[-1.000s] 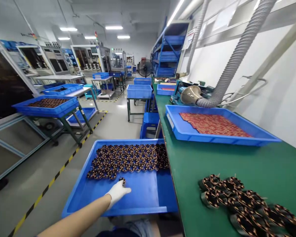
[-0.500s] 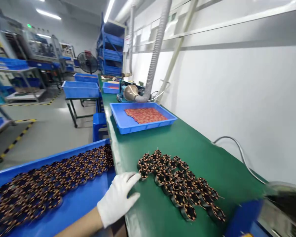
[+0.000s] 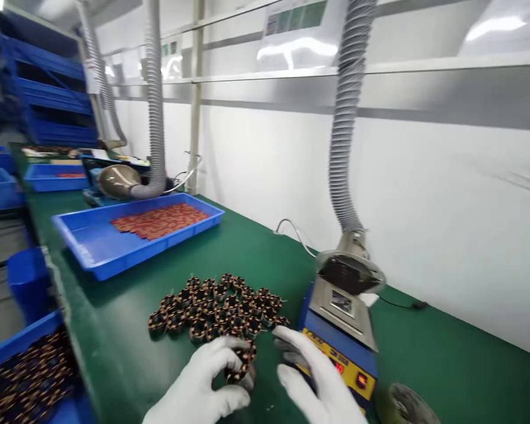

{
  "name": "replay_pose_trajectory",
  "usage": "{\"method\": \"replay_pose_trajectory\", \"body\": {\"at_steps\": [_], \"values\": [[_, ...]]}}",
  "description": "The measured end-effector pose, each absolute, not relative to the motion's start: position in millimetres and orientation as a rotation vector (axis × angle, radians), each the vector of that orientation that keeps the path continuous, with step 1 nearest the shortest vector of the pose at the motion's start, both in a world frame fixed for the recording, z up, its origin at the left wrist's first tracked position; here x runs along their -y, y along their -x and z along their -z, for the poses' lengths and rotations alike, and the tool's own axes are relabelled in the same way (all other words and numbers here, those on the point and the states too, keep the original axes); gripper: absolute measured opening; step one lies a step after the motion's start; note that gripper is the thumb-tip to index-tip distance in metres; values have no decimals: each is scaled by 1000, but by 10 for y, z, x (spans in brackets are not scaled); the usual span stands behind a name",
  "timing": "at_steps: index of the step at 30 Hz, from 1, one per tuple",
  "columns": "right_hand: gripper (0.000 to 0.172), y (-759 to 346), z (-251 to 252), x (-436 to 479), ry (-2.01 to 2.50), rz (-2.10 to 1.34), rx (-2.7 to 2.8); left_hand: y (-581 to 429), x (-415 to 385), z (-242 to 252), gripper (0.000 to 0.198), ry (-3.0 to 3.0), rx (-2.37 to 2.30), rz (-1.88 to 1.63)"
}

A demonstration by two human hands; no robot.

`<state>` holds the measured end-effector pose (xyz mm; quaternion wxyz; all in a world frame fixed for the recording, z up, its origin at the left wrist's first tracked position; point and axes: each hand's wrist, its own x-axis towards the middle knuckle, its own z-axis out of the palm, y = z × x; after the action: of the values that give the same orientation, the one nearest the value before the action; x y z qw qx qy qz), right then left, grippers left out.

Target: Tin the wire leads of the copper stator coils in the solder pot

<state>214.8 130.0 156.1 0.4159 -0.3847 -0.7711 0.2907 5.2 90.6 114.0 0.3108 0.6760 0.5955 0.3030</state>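
Left hand has moved right along green surface, grasping copper-wound ring before ring cluster; right hand newly visible, spread, unladen. Pick-up apparently in hand; next move likely calls for steady lift

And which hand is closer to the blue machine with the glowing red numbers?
Right. The right hand is by the blue machine, covering part of its yellow panel in this view. The left hand is farther left, by the copper-coloured rings.
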Motion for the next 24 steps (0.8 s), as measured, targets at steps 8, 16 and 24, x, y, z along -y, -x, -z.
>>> {"method": "replay_pose_trajectory", "body": {"at_steps": [8, 16, 24], "values": [[21, -2224, -1597, -1361, 638, -1020, 1078, -925, -1400, -1804, 48, -2364, -1133, -1430], [13, -2546, -1771, -1268, 771, -646, 1253, -1153, -1448, -1830, 45, -2235, -924, -1305], [14, -2834, -1803, -1398, 287, -1061, 1158, -1064, -1461, -1887, 49, -1899, -929, -1093]]}}
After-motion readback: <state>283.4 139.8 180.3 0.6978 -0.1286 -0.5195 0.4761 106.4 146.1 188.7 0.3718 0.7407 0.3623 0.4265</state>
